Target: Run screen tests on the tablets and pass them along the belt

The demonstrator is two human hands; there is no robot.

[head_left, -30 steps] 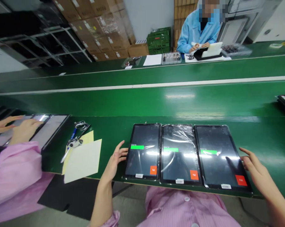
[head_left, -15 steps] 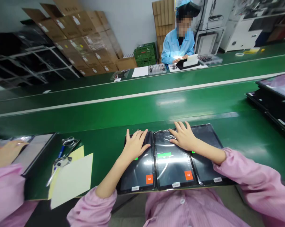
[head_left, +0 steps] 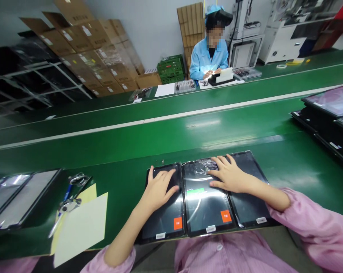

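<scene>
Three dark tablets lie side by side at the near edge of the green bench. My left hand (head_left: 159,189) rests over the upper part of the left tablet (head_left: 162,222), fingers spread. Its screen shows an orange "Fail" square. My right hand (head_left: 228,172) is spread over the seam between the middle tablet (head_left: 207,206) and the right tablet (head_left: 249,206), holding nothing. Wrinkled clear film covers the middle tablet's top, and a green bar and another orange "Fail" square light its screen. The right tablet's screen is dark where it shows. Each tablet has a small white label at its near edge.
Left of me lie pale paper sheets (head_left: 82,227), pliers (head_left: 69,206) and a blue pen (head_left: 68,192). More tablets (head_left: 25,201) lie at far left; stacked ones (head_left: 327,125) stand at right. Across the conveyor (head_left: 148,131) sits a co-worker in blue (head_left: 209,58).
My right hand has drawn slightly nearer over the tablets, and the left hand's fingers have shifted. The neighbour's hand at far left has gone from the tablets there. The view has tilted a little.
</scene>
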